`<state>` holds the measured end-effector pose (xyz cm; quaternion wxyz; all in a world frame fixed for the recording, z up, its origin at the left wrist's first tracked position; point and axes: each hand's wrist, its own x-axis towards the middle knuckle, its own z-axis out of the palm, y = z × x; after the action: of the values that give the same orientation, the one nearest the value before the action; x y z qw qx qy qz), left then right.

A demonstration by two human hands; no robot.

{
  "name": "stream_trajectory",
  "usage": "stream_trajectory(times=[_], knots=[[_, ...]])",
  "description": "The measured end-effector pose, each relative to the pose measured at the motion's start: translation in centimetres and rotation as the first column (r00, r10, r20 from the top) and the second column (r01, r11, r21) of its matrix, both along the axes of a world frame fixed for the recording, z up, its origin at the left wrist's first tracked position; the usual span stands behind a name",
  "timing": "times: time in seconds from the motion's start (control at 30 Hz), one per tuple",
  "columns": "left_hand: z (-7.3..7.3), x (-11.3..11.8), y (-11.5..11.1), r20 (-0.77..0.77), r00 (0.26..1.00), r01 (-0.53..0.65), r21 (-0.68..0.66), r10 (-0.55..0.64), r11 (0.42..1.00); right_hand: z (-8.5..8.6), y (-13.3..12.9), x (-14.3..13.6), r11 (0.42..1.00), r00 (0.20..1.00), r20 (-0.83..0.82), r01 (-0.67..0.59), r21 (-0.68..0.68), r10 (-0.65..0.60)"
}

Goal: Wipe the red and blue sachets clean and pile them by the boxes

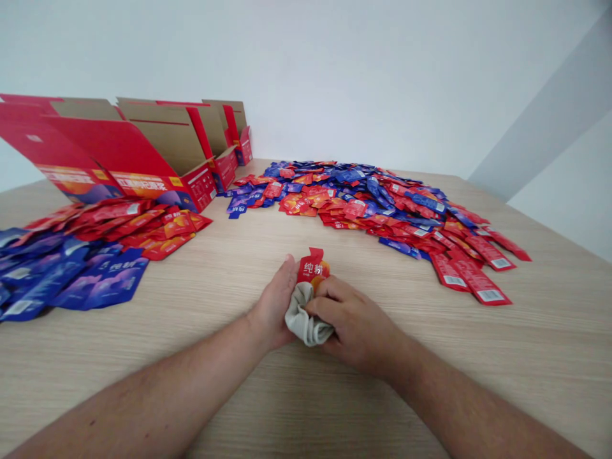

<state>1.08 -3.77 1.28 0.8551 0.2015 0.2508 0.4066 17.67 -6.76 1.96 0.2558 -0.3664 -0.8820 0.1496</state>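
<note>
Above the near part of the table, a red sachet [312,266] with white characters and an orange picture stands up between my hands. My left hand [277,303] holds it from the left side and from behind, most of its fingers hidden. In my right hand [356,322] a crumpled pale grey cloth [306,322] is gripped, and it presses against the front of the sachet. The cloth covers the sachet's lower part. My right fingers are bent around the cloth's edge.
A large heap of red and blue sachets [358,197] spreads across the back and right. At left lie layered red sachets [162,226] and blue sachets [95,280]. Behind them stand open red cartons [138,159] with flaps up. A white wall [335,76] borders the wooden table [229,382].
</note>
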Motion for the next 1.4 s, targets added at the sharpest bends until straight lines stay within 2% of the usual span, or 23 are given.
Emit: stream_trajectory(times=[0.07, 0.17, 0.2, 0.3, 0.33, 0.37, 0.47, 0.5, 0.63, 0.77, 0.9, 1.03, 1.07, 1.13, 1.2, 1.23, 1.3, 1.37, 1.4], knots=[[0.2, 0.1, 0.0, -0.006, 1.000, -0.014, 0.003, 0.014, 1.000, 0.1, 0.0, 0.0, 1.000, 1.000, 0.003, -0.005, 0.013, 0.004], [0.5, 0.1, 0.0, -0.002, 0.999, -0.054, 0.015, 0.054, 0.998, 0.1, 0.1, 0.1, 0.991, 0.992, -0.039, 0.122, 0.052, -0.120], [0.5, 0.1, 0.1, -0.003, 0.999, -0.049, 0.013, 0.049, 0.999, 0.1, 0.1, 0.1, 0.992, 0.993, -0.032, 0.115, 0.050, -0.114], [0.3, 0.0, 0.1, -0.010, 1.000, -0.018, 0.007, 0.018, 1.000, 0.1, 0.0, 0.0, 0.999, 0.999, 0.021, -0.025, 0.033, 0.024], [0.3, 0.1, 0.0, -0.012, 1.000, -0.020, 0.015, 0.020, 1.000, 0.2, 0.0, 0.1, 0.998, 0.999, 0.016, -0.037, 0.043, 0.036], [0.2, 0.1, 0.0, -0.012, 1.000, -0.029, 0.028, 0.029, 0.999, 0.2, 0.1, 0.2, 0.998, 1.000, -0.006, -0.007, 0.067, 0.007], [-0.2, 0.5, -0.4, -0.015, 0.998, -0.064, 0.074, 0.066, 0.995, 0.3, 0.4, 0.7, 0.973, 0.980, -0.102, 0.183, 0.138, -0.170], [-0.3, 0.6, -0.5, -0.020, 0.998, -0.055, 0.086, 0.057, 0.995, 0.3, 0.5, 0.8, 0.969, 0.978, -0.110, 0.195, 0.149, -0.180], [-0.7, 0.9, -0.8, -0.036, 0.999, 0.007, 0.113, -0.003, 0.994, 0.5, 0.6, 1.1, 0.977, 0.994, -0.075, 0.096, 0.191, -0.083], [-0.8, 1.0, -0.8, -0.025, 0.999, -0.033, 0.111, 0.036, 0.993, 0.5, 0.8, 1.3, 0.933, 0.959, -0.168, 0.266, 0.244, -0.229], [-0.9, 1.2, -0.8, -0.014, 1.000, -0.004, 0.084, 0.005, 0.996, 0.4, 1.1, 1.7, 0.960, 0.986, -0.101, 0.150, 0.236, -0.129], [-1.0, 1.3, -0.6, 0.001, 1.000, -0.020, 0.059, 0.020, 0.998, 0.2, 1.1, 1.6, 0.930, 0.962, -0.158, 0.257, 0.263, -0.221], [-1.0, 1.2, -0.5, 0.001, 1.000, -0.016, 0.041, 0.016, 0.999, 0.2, 0.9, 1.4, 0.941, 0.969, -0.142, 0.231, 0.248, -0.201], [-1.1, 1.1, -0.3, 0.000, 1.000, 0.018, -0.008, -0.018, 1.000, 0.1, 0.4, 0.9, 0.981, 0.996, -0.050, 0.077, 0.177, -0.070], [-1.2, 0.9, -0.1, 0.008, 0.999, 0.035, -0.032, -0.035, 0.999, -0.1, 0.2, 0.9, 0.993, 0.998, 0.032, -0.060, 0.106, 0.057], [-1.1, 0.8, 0.0, 0.002, 1.000, 0.025, -0.023, -0.024, 0.999, -0.2, 0.3, 1.1, 0.992, 0.999, 0.032, -0.040, 0.120, 0.037], [-0.9, 0.6, 0.3, -0.053, 0.998, -0.026, 0.015, 0.027, 1.000, -0.5, 1.1, 2.0, 0.969, 0.992, -0.021, 0.123, 0.215, -0.122], [-0.3, 0.2, 0.7, -0.152, 0.984, -0.082, 0.047, 0.088, 0.996, -0.8, 2.3, 3.1, 0.902, 0.947, -0.103, 0.323, 0.287, -0.306], [0.2, -0.1, 1.0, -0.194, 0.974, -0.111, 0.059, 0.121, 0.992, -1.0, 2.8, 3.6, 0.881, 0.922, -0.124, 0.387, 0.274, -0.366]])
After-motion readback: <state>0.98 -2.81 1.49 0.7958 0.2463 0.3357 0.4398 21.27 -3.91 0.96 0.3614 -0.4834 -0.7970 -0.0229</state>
